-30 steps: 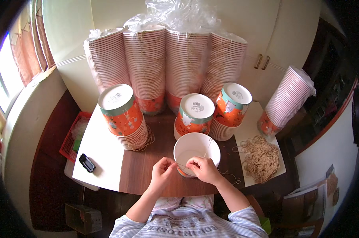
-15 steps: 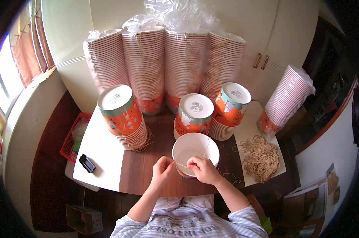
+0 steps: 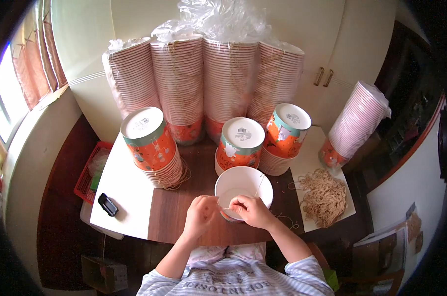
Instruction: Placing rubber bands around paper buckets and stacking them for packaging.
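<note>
An open white paper bucket (image 3: 236, 182) stands upright at the near middle of the table, its inside bare. Thin beige cord (image 3: 261, 183) runs at its right wall. Over the near rim my right hand (image 3: 253, 212) pinches a short piece of this cord between thumb and forefinger. Close on its left, my left hand (image 3: 201, 215) has its fingers bent together at the cord's end; its fingertips are partly hidden and the exact grip is hard to see. A loose tangle of tan cord (image 3: 324, 198) lies on the right side of the table.
Upside-down orange bucket stacks stand at left (image 3: 149, 140), middle (image 3: 241, 140) and right (image 3: 287, 130). Plastic-wrapped stacks (image 3: 179, 79) rise behind, with another wrapped stack (image 3: 356, 123) at the right edge. A small black tray (image 3: 108, 204) and a red basket (image 3: 88, 170) are at left.
My left hand has rolled, showing more of its palm side, and its fingers have shifted at the cord. My right hand has moved slightly left. The bucket stays nearly in place.
</note>
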`<state>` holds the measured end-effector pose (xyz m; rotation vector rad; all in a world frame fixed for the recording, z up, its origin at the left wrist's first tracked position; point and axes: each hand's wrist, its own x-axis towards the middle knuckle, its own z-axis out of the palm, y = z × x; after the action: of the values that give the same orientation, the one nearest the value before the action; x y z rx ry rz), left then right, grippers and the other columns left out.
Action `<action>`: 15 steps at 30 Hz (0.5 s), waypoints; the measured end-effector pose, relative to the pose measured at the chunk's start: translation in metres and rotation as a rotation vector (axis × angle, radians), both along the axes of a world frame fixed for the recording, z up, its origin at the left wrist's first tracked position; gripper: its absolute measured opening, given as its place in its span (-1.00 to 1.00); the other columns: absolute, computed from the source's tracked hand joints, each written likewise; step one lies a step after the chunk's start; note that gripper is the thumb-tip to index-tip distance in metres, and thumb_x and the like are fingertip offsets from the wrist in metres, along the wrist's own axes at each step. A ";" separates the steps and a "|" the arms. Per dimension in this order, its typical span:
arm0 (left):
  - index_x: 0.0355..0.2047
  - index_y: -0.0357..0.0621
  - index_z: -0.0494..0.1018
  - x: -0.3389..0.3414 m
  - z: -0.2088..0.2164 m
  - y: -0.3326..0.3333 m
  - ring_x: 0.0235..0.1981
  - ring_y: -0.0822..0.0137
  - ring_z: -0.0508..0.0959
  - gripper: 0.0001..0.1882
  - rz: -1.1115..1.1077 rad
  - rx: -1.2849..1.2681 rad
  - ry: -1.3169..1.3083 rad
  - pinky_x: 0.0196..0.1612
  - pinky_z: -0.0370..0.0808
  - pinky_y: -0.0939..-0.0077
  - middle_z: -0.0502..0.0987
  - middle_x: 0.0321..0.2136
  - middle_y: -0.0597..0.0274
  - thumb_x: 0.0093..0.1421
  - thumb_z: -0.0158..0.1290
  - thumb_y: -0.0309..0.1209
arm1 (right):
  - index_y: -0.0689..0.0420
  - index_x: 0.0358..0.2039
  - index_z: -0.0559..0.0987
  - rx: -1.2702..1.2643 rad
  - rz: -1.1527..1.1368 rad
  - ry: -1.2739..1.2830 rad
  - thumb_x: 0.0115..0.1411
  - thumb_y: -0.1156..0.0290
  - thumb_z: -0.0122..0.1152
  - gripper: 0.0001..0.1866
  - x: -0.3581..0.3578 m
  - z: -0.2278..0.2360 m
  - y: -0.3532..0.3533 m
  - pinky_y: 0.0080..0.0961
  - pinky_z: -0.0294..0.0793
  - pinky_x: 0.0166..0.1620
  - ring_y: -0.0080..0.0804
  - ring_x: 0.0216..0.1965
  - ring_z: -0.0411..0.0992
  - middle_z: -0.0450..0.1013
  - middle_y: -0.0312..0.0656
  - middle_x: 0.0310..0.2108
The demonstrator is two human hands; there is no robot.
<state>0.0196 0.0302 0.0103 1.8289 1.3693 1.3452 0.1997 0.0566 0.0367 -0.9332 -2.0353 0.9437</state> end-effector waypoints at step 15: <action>-0.57 -0.15 0.39 0.011 0.012 0.001 -0.46 0.21 0.41 -0.87 -0.079 0.248 0.228 -0.38 0.37 0.43 0.45 -0.52 0.26 -0.14 0.14 -0.51 | 0.20 -0.27 0.25 -0.057 0.003 0.292 0.10 0.62 -0.01 -0.81 0.005 -0.007 0.005 -0.57 0.40 -0.29 -0.49 -0.39 0.43 0.41 -0.20 -0.48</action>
<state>0.0310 0.0316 0.0225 2.2363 1.2688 1.3477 0.2046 0.0618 0.0301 -0.7717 -1.7718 1.0768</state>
